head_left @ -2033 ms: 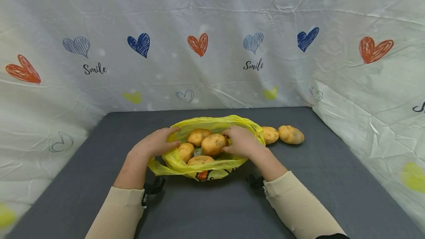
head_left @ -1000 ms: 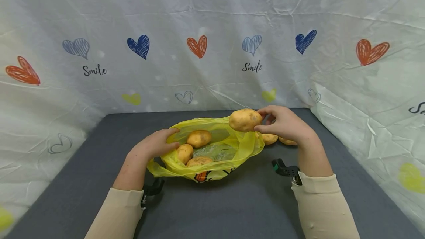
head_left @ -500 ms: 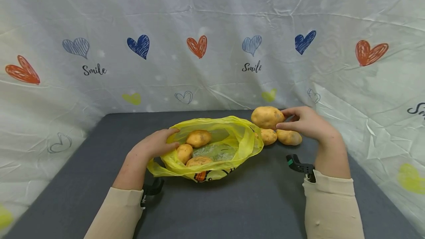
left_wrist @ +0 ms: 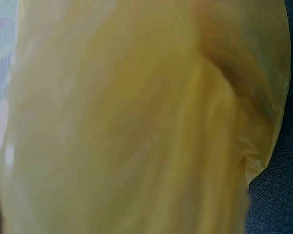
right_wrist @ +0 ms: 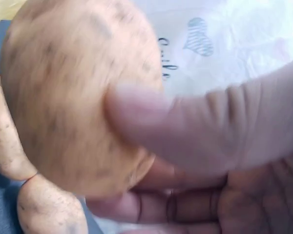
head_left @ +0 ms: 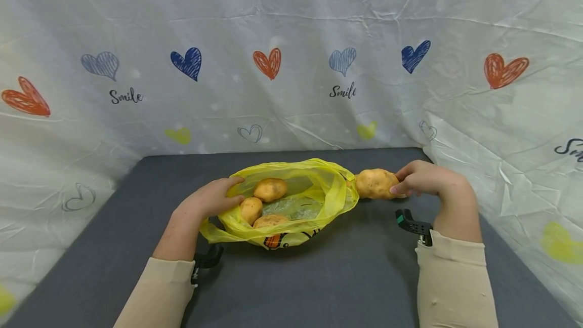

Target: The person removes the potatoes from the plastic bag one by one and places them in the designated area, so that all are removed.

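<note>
My right hand (head_left: 423,180) grips a large potato (head_left: 375,183) by its right end, just right of the yellow plastic bag (head_left: 343,196). In the right wrist view the thumb (right_wrist: 141,112) presses on the potato's near side, with the fingers curled behind it. My left hand (head_left: 211,197) holds the bag's left rim, fingers over the edge. Inside the wide-mouthed bag lie three potatoes: one at the back (head_left: 271,190), one at the left (head_left: 251,210) and one at the front (head_left: 271,220). Yellow film (left_wrist: 112,122) fills most of the left wrist view.
Two more potatoes, one at the left edge (right_wrist: 5,131) and one lower (right_wrist: 51,207), lie on the dark table (head_left: 291,287), mostly hidden behind the held one in the head view. A white sheet with printed hearts (head_left: 291,100) hangs behind the table.
My right hand has lifted the large potato out of the bag, carried it right past the rim, and lowered it in front of the other two. My left hand has stayed at the bag.
</note>
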`<state>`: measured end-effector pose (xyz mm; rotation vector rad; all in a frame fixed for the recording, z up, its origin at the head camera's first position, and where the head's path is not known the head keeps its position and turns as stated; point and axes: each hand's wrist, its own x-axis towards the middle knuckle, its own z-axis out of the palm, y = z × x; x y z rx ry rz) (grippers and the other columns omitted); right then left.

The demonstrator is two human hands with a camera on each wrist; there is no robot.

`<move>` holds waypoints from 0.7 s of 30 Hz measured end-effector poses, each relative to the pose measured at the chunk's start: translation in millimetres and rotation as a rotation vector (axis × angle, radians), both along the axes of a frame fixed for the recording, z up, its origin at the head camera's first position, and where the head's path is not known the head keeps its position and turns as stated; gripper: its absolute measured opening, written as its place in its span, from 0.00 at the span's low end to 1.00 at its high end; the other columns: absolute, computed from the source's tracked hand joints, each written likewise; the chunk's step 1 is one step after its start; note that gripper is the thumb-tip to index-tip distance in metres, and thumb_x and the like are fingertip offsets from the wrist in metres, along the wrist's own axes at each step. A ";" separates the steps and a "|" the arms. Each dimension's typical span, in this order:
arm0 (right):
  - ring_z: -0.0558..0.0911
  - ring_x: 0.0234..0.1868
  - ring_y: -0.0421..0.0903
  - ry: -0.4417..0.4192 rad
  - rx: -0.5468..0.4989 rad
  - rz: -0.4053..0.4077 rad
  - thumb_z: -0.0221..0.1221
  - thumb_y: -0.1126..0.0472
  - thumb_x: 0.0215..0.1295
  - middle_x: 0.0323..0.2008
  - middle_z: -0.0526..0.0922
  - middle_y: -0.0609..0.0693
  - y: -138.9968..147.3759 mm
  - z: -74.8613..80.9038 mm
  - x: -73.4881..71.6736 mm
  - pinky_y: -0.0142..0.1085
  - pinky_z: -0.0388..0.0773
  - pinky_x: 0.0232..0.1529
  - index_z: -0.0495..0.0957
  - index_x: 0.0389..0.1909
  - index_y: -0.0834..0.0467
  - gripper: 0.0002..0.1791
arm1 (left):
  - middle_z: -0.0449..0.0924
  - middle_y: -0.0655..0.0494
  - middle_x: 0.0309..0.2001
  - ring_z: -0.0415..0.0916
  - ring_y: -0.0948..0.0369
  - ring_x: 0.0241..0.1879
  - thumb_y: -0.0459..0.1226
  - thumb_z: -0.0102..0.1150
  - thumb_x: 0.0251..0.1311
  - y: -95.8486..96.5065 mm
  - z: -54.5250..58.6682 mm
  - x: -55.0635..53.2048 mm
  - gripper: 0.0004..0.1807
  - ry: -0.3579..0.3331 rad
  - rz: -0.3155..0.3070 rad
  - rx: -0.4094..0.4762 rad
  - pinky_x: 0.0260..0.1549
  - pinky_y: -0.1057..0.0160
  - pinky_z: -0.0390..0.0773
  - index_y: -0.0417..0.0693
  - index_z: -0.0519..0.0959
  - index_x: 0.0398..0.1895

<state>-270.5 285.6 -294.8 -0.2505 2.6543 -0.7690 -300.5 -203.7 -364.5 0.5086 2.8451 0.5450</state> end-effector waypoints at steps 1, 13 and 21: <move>0.80 0.43 0.52 -0.014 0.014 0.000 0.66 0.52 0.67 0.41 0.83 0.54 -1.2 -1.2 -1.2 0.49 0.81 0.47 0.77 0.59 0.73 0.31 | 0.65 0.39 0.74 0.61 0.38 0.72 0.47 0.57 0.75 -0.4 -0.3 -0.2 0.34 0.001 0.000 0.000 0.67 0.35 0.65 0.45 0.63 0.79; 0.66 0.22 0.41 -0.121 0.066 0.003 0.67 0.58 0.62 0.19 0.69 0.45 -21.0 -20.6 -14.7 0.33 0.65 0.26 0.70 0.18 0.53 0.18 | 0.64 0.38 0.74 0.61 0.37 0.72 0.47 0.56 0.76 -1.0 -1.1 0.0 0.34 -0.006 -0.001 0.006 0.67 0.35 0.65 0.44 0.63 0.79; 0.73 0.27 0.43 -0.202 0.098 0.021 0.68 0.57 0.61 0.22 0.72 0.45 -34.2 -37.9 -24.5 0.37 0.77 0.29 0.79 0.22 0.52 0.11 | 0.64 0.38 0.74 0.61 0.38 0.72 0.47 0.56 0.76 -1.1 -0.3 -0.4 0.34 -0.010 0.000 0.004 0.67 0.35 0.65 0.44 0.63 0.79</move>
